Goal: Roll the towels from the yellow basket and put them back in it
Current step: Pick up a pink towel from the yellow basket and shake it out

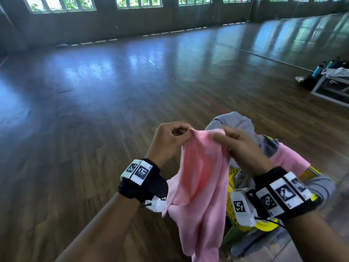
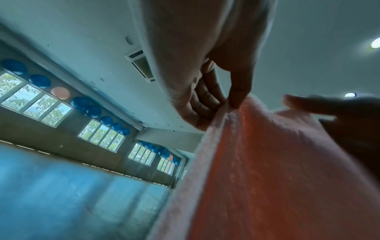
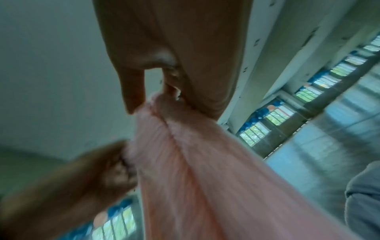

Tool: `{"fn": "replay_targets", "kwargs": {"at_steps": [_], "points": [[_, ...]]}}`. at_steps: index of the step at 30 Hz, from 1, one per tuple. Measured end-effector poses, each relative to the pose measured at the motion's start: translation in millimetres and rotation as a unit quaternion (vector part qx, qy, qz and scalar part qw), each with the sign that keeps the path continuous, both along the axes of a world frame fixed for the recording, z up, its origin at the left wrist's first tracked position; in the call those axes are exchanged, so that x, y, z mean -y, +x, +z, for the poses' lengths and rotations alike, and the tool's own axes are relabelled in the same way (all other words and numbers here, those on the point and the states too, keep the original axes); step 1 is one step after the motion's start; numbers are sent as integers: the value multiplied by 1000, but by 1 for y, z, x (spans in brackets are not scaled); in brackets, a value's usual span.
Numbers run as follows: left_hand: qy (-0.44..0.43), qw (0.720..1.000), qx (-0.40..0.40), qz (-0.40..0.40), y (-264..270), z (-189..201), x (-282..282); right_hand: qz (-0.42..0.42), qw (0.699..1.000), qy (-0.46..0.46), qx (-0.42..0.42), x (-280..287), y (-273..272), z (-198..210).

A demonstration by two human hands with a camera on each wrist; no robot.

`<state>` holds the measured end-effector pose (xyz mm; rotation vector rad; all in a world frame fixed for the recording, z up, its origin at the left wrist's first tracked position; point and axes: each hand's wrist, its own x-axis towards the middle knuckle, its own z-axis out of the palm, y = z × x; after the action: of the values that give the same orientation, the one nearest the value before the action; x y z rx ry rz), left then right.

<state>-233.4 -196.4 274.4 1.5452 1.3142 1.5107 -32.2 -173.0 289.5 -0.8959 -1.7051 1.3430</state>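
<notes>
A pink towel (image 1: 200,178) hangs in the air in front of me, held by its top edge. My left hand (image 1: 170,140) pinches the left part of that edge, seen close in the left wrist view as the pink towel (image 2: 267,170) under my left hand (image 2: 228,100). My right hand (image 1: 238,142) pinches the edge a short way to the right; in the right wrist view the pink towel (image 3: 185,162) gathers under my right hand (image 3: 152,99). The yellow basket (image 1: 234,188) stands low right, with grey towels (image 1: 234,121) and another pink towel (image 1: 290,161) heaped in it.
A wide wooden floor (image 1: 113,91) spreads ahead and to the left. At the far right stands a white frame (image 1: 328,87) with bottles (image 1: 320,68) and cloth on it. Windows line the far wall.
</notes>
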Motion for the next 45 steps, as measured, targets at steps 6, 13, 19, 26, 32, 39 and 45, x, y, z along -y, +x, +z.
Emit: {"fn": "replay_targets", "kwargs": {"at_steps": [6,13,19,26,32,39,45], "points": [[-9,996,-61,-61,5,-2,4,-3,997,71,17,9,-9,-9],[17,1000,6,-13,-3,8,2,21,996,38,78,7,-7,-8],[-10,997,-19,-80,9,1,1,6,997,18,-75,3,-9,4],[14,1000,0,-5,3,5,2,34,989,78,124,10,-12,-4],[-33,995,-63,-71,-1,3,12,14,998,36,-51,6,-1,5],[-5,1000,-9,-2,-8,19,6,33,991,80,105,9,-6,3],[-65,992,-69,-79,-3,12,13,8,998,13,-61,5,0,10]]}}
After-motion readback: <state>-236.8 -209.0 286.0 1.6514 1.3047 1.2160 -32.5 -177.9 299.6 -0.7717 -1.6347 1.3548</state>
